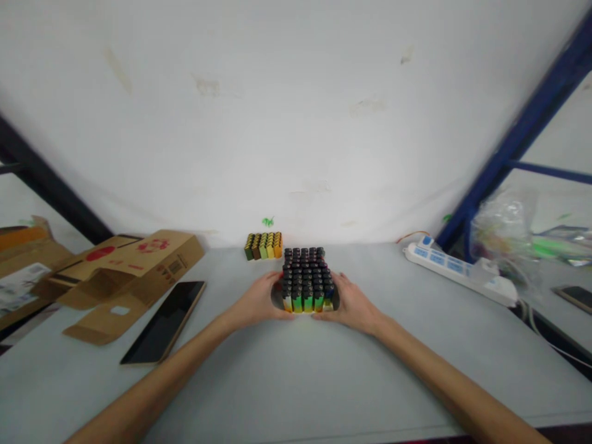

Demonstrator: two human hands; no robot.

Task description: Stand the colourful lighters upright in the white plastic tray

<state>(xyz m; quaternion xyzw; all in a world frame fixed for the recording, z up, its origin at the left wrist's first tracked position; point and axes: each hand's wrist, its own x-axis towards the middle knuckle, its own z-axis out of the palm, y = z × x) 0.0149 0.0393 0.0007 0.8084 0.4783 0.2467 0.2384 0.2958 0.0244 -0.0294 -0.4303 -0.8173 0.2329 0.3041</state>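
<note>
A block of upright lighters stands on the grey table, black tops up, with green, yellow and whitish bodies showing along the front row. My left hand curves around its left side and my right hand around its right side, so the rows are clasped between them. Both thumbs reach in along the front lower edge; most of the other fingers are hidden behind the sides. Just behind and to the left stands a smaller group of lighters with gold-toned tops and green, brown, yellow and orange bodies, untouched.
A dark-screened tablet lies left of my forearm. Opened cardboard boxes are beyond it. On the right are a white power strip with a cable, a clear plastic bag and a phone. A white wall closes off the back.
</note>
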